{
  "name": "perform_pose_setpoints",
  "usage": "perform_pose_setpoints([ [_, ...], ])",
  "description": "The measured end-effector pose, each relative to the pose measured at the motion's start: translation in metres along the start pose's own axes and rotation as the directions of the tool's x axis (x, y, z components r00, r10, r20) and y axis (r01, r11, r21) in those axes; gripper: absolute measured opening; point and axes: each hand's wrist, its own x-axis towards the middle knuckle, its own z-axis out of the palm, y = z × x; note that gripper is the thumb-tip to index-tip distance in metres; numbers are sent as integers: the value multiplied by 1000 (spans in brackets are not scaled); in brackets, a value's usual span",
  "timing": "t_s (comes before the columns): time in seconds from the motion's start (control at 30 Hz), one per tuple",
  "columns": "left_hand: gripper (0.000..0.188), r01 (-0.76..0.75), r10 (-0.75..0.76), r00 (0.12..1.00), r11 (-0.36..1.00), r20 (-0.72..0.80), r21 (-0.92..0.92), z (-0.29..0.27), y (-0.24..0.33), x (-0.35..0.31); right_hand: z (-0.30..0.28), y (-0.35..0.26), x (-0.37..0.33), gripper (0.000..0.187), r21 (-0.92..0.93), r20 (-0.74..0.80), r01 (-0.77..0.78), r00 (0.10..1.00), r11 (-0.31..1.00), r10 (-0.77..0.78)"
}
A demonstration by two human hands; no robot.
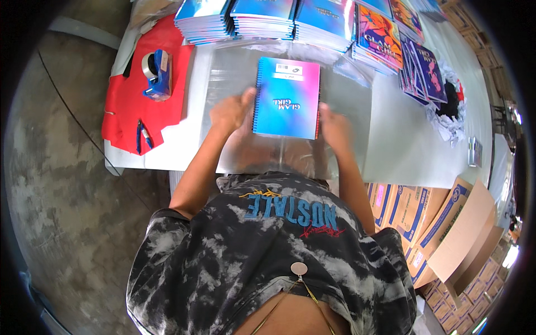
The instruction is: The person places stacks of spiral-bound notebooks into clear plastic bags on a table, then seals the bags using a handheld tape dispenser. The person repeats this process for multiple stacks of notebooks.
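A blue and pink spiral notebook (pixel 286 100) lies squarely in front of me, its coil along the left side and a white label near its far end. A sliver of red along its right side suggests another one beneath. My left hand (pixel 229 114) is closed at the coil side, thumb up against the edge. On the opposite side my right hand (pixel 336 129), smeared by motion, grips the right edge with its fingers partly hidden. Below the notebook is a clear plastic sheet (pixel 229 151) on the white table (pixel 410 162).
Stacks of blue notebooks (pixel 262 25) line the far side, with orange-covered notebooks (pixel 378 36) and purple notebooks (pixel 427 75) farther right. At left, a blue tape dispenser (pixel 161 78) and pens (pixel 144 137) rest on red material (pixel 125 117). Cardboard boxes (pixel 413 209) stand below the table at right.
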Motion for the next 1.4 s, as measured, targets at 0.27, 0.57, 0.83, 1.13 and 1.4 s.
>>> perform_pose_setpoints([
  [0.27, 36, 16, 66, 614, 995, -787, 96, 83, -66, 55, 57, 83, 13, 37, -183, -571, 79, 803, 980, -172],
  [0.57, 41, -373, 10, 820, 767, -572, -522, 34, -57, 53, 17, 77, 29, 29, 746, -158, 1, 972, 666, 175],
  [0.83, 19, -460, 208, 884, 547, -418, -700, -6, -51, 28, -52, 75, 30, 28, 906, 126, -112, 992, 407, -7],
  [1.13, 48, -325, 36, 740, 893, -672, -311, 13, -67, 27, -57, 82, 33, 29, 825, 136, -136, 990, 549, 41],
  [1.4, 21, -151, 67, 728, 986, -682, -64, 31, -76, 41, -58, 81, 33, 27, 696, -101, 85, 995, 713, -21],
])
